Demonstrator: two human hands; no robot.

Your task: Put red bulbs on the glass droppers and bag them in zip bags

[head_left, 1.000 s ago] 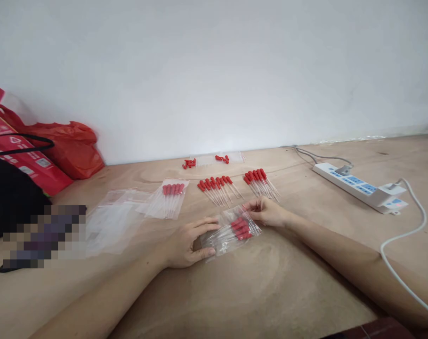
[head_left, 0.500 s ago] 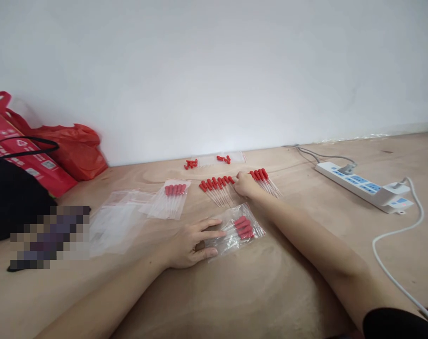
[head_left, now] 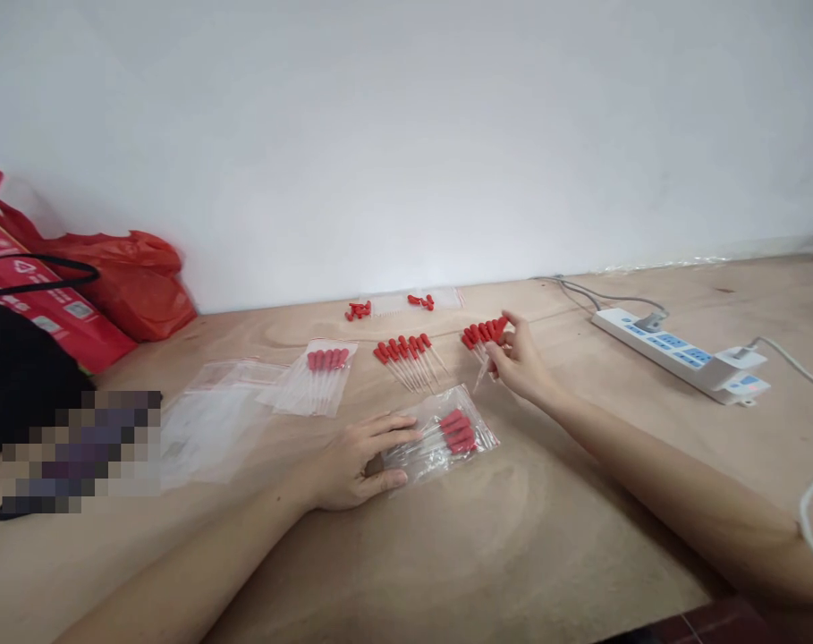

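My left hand lies on the table with fingers and thumb spread, its fingertips on the near edge of a clear zip bag. Inside that bag are several droppers with red bulbs. My right hand has its fingers and thumb closed around the right side of a bunch of red-bulbed droppers; the fingers partly hide their clear stems. Left of it, another row of loose droppers lies fanned out, bulbs away from me.
A filled bag of droppers lies left, beside flat clear bags. Loose red bulbs and another clear bag are near the wall. A white power strip stands right; red bags and a black item are left.
My right hand has moved right, from the end of the left dropper row to the right bunch. The left row has fewer droppers. My left hand stays on the bag.
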